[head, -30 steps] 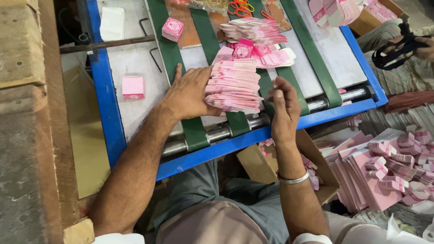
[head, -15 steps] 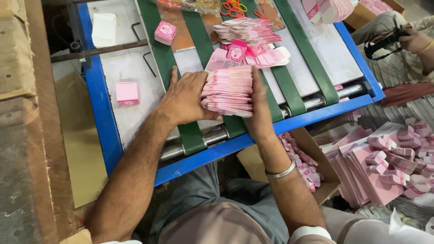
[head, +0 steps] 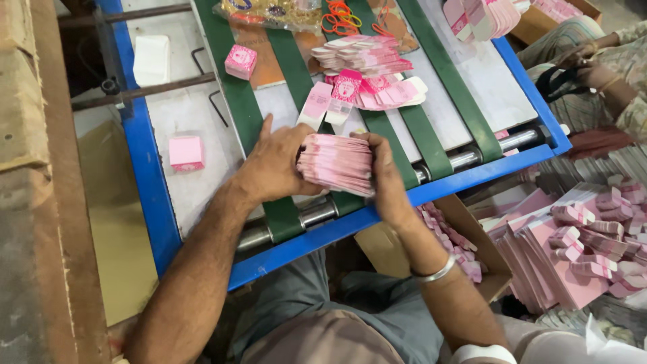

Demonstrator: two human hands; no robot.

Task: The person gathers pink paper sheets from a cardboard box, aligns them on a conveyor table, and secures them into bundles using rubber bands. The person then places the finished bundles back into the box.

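Observation:
A thick stack of flat pink carton blanks (head: 337,164) is squeezed between both my hands near the front end of a conveyor. My left hand (head: 273,165) presses the stack's left end, thumb up. My right hand (head: 384,172) clamps its right end, a metal bangle on that wrist. The stack hangs just above the green belts (head: 283,216) and the steel rollers (head: 317,214). More pink blanks (head: 367,74) lie fanned on the belts farther up.
The blue conveyor frame (head: 151,195) edges the table. Two folded pink boxes (head: 186,152) (head: 240,61) sit on the left. A cardboard box with pink blanks (head: 451,243) stands below the frame; piles of blanks (head: 573,249) lie right. Another person's arm (head: 606,74) is at top right.
My hands have drawn the stack nearer the conveyor's front end and squeezed it tighter, my right hand now wrapped round its right end. The camera view has shifted.

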